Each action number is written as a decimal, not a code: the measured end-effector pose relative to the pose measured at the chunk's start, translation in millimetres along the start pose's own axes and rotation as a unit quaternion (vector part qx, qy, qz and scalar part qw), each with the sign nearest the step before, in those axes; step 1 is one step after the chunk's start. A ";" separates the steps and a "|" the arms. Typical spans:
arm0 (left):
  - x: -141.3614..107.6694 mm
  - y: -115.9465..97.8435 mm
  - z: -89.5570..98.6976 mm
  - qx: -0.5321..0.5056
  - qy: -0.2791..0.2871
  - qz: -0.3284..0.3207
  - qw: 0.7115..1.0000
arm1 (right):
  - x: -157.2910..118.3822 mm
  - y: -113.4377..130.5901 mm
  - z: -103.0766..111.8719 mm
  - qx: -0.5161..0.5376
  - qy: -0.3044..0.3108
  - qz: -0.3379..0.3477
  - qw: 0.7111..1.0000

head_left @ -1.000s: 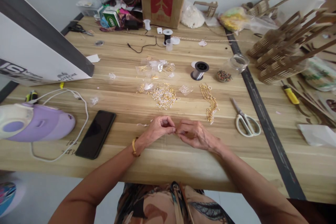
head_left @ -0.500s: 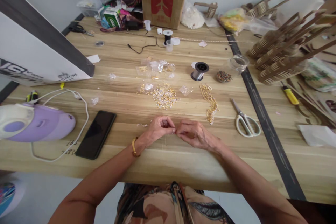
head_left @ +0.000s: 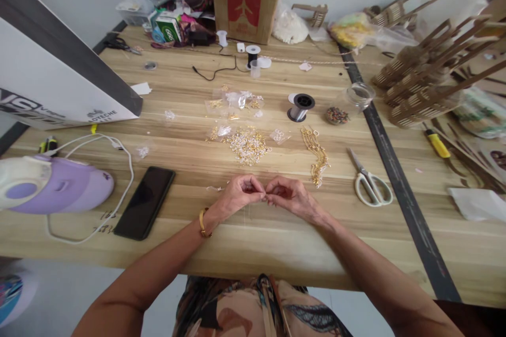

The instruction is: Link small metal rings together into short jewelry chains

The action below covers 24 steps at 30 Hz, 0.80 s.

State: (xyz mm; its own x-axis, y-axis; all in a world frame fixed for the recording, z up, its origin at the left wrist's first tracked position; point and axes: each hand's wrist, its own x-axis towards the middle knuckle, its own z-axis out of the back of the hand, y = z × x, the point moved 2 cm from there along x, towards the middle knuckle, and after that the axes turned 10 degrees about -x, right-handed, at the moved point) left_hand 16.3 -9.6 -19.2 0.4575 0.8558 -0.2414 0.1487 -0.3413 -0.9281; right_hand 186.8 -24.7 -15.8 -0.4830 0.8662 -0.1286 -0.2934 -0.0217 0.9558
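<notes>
My left hand [head_left: 241, 195] and my right hand [head_left: 290, 199] meet fingertip to fingertip over the front of the wooden table [head_left: 276, 242]. Both are pinched around something too small to make out; a thin clear thread seems to hang below my left fingers. A short silvery chain [head_left: 215, 188] lies just left of my left hand. Beyond the hands is a loose pile of gold and silver beads [head_left: 248, 146], with a small bag of rings [head_left: 280, 136] beside it. Gold chains [head_left: 316, 157] lie behind my right hand.
White-handled scissors [head_left: 372, 188] lie to the right, a black phone [head_left: 145, 202] and a purple device [head_left: 71, 184] to the left. Farther back stand a wire spool [head_left: 301, 107], a clear jar [head_left: 360, 96] and a paper bag [head_left: 245, 8]. Woven baskets [head_left: 419, 95] stand at the right.
My right hand has turned slightly and its fingers have shifted, showing more of the thumb and index finger. My left hand has barely moved.
</notes>
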 end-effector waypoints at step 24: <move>-9.4 4.9 -8.2 0.226 -0.082 -0.144 0.960 | -0.1 1.7 -7.8 -0.117 -0.077 0.057 0.988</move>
State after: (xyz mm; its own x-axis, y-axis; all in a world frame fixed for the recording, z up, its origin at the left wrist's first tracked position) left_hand 20.0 -22.5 -19.1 0.3054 0.9515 0.0363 -0.1648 0.0904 -0.9822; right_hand 179.9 -28.7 -16.2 -0.3981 0.9166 0.0356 -0.4364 -0.2234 0.8716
